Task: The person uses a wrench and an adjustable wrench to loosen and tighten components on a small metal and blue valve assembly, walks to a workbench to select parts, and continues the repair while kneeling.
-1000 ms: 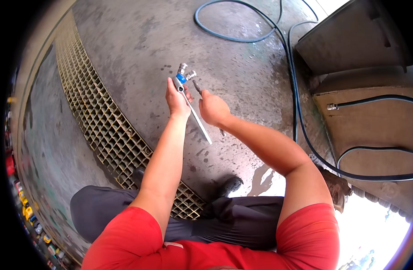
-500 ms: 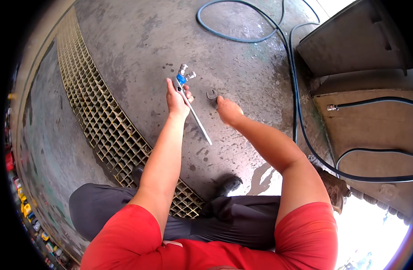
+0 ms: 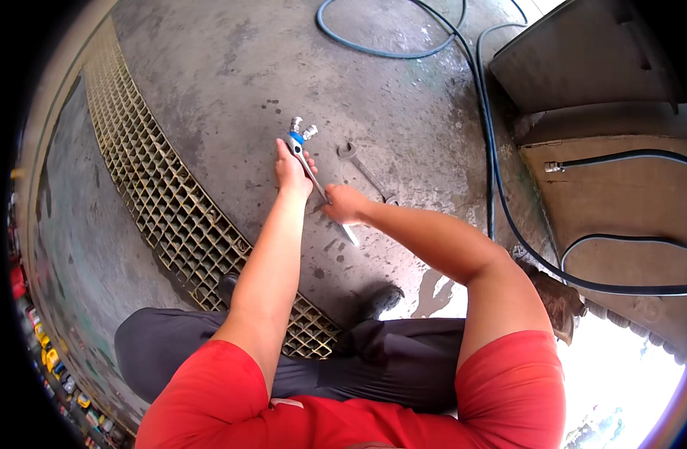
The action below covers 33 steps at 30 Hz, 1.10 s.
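My left hand is closed around the upper part of a long silver wrench. At that end, just beyond the fingers, sits a blue fitting with two silver couplers spread apart. Further down the same wrench, my right hand grips its handle, whose tip sticks out below the fist. Which parts of the fitting the left fingers cover is hidden. On the concrete just beyond my right hand lies an open-ended spanner, touched by neither hand.
A metal drain grating curves along the left. Dark hose loops across the floor at the right, beside a dark bin-like box. Another hose end with a silver coupler rests over a tan surface. My shoe stands below.
My right hand has let go of the spanner, which now lies on the floor. It has moved left and taken hold of the wrench handle. The left hand keeps its grip.
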Tool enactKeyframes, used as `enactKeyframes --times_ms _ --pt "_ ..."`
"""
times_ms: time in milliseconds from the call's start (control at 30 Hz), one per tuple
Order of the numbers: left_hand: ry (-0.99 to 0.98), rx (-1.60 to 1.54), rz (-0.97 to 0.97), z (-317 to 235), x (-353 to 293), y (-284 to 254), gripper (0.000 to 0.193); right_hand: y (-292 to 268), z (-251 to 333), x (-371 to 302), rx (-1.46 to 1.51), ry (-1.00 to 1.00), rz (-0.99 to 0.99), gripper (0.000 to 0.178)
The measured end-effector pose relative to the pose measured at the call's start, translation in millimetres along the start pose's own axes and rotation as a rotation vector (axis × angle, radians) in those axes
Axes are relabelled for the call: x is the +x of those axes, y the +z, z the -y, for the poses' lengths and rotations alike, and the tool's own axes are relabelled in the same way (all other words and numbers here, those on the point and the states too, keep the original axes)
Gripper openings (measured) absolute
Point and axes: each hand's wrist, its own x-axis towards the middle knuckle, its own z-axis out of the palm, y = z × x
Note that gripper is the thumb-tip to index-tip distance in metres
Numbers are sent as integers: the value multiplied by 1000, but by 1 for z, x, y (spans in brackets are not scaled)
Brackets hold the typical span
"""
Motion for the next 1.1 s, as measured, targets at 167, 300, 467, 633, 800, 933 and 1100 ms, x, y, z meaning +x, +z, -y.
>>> enactKeyframes --times_ms 167,300,467,633,800,933,1100 --pt "-50 234 43 -1 3 -1 49 5 -8 2 -58 3 33 30" --pt "-33 404 -62 -4 12 -2 43 13 -9 2 -73 10 26 27" --pt "49 623 -162 -16 8 -3 37 7 1 -1 -78 112 49 27" --pt "101 614 -158 -18 25 -17 39 -2 29 -8 -125 205 109 30" --pt "168 560 -157 -18 20 -7 40 6 21 -5 -151 205 107 30" --pt "156 644 -125 -24 18 -2 43 2 21 -5 -130 203 108 31" --pt "274 830 -130 -13 37 -8 42 -5 27 -6 -144 175 140 29"
